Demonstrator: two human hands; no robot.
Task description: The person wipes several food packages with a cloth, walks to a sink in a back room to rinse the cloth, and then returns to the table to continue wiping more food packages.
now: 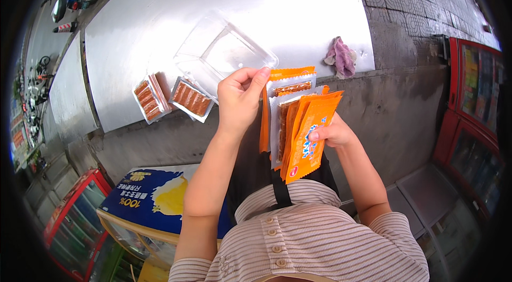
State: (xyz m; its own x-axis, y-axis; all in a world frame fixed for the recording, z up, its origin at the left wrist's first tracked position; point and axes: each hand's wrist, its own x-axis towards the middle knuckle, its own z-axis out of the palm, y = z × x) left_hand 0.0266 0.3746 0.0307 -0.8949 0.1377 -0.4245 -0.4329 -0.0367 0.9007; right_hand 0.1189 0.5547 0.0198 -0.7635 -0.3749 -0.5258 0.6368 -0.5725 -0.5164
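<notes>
My right hand [340,130] grips a fanned bundle of orange snack packets [310,138], its thumb across the front one. Some packets show a silvery edge and a clear side with brown food inside. My left hand [246,94] pinches the corner of a packet at the bundle's far side between thumb and forefinger. Just beyond it, a clear plastic box [228,48] stands on the metal table [144,14]. Left of the box lie a flat packet of ridged brown food [191,98] and a small upright stack of such packets [149,100], near the table's edge.
A crumpled purple cloth [341,57] lies at the table's right. Behind me stand a blue-topped chest freezer [150,198] and a red-framed cooler [80,226]; more red coolers [460,122] are at the right. Scooters and a traffic cone [65,27] stand on the street.
</notes>
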